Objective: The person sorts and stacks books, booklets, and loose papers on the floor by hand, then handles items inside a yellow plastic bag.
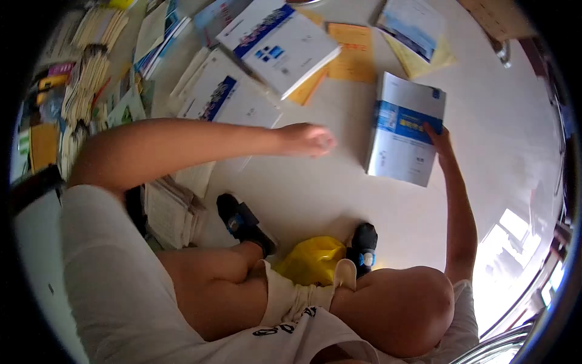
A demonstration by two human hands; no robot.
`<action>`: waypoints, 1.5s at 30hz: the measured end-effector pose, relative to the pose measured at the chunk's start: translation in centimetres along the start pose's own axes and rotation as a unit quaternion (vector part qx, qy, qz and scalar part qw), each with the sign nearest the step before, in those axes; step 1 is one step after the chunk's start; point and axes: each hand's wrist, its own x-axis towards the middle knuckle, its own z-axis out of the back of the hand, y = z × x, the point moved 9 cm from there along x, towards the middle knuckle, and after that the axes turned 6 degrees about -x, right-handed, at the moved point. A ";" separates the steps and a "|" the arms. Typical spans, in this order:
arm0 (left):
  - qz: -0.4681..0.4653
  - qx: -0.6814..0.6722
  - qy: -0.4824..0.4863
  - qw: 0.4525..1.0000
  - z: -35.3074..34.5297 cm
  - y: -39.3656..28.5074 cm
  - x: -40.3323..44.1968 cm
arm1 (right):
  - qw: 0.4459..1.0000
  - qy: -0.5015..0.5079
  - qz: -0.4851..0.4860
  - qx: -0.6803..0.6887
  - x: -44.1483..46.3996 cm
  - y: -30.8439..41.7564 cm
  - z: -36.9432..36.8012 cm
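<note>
A thick white book with a blue band (400,127) is gripped at its right edge by my right hand (442,142), with the thumb on the cover. My left hand (309,139) is curled in the air to the left of that book, its fingers slightly blurred; whether it holds anything small is hidden. Beyond my left forearm lie a large white book with a dark blue band (279,48) and a similar white book (224,97) partly under it.
Orange envelopes (351,53) and a blue-white booklet (413,27) on a yellow sheet lie farther back. Stacked papers and books (85,91) fill the left side. A yellow bag (312,258) sits between my shoes. A cardboard box (497,18) stands at the upper right.
</note>
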 end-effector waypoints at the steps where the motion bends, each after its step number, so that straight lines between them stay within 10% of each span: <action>1: 0.034 -0.005 -0.025 0.999 1.5 1.9 -4.1 | 0.998 -0.014 0.020 -0.063 0.9 0.1 0.9; 5: 0.265 -0.193 -0.299 0.896 9.2 12.2 -21.1 | 0.835 -0.149 0.117 -0.516 2.1 6.9 3.0; 8: 0.237 -0.259 -0.523 0.777 12.6 19.9 -27.0 | 0.788 -0.140 0.296 -0.522 3.8 16.5 -1.8; 16: 0.142 -0.439 -0.553 0.694 10.8 28.3 -22.4 | 0.655 0.172 0.355 -0.645 1.2 35.9 -20.2; 23: 0.061 -0.546 -0.592 0.589 6.8 29.6 -22.8 | 0.796 0.175 0.283 -0.506 15.0 37.0 -29.8; 28: 0.065 -0.569 -0.542 0.615 5.0 29.9 -22.3 | 0.912 0.310 0.027 -0.266 20.2 32.7 -32.4; 32: 0.092 -0.504 -0.617 0.597 4.1 23.9 -23.0 | 0.902 0.258 0.076 -0.339 18.0 34.6 -32.1; 36: -0.161 -0.042 -0.699 0.695 11.0 12.4 -24.5 | 0.891 0.321 0.088 -0.308 20.4 34.2 -33.9; 45: -0.168 -0.330 -0.511 0.775 26.3 10.5 -3.0 | 0.916 0.264 0.160 -0.256 19.2 35.5 -35.0</action>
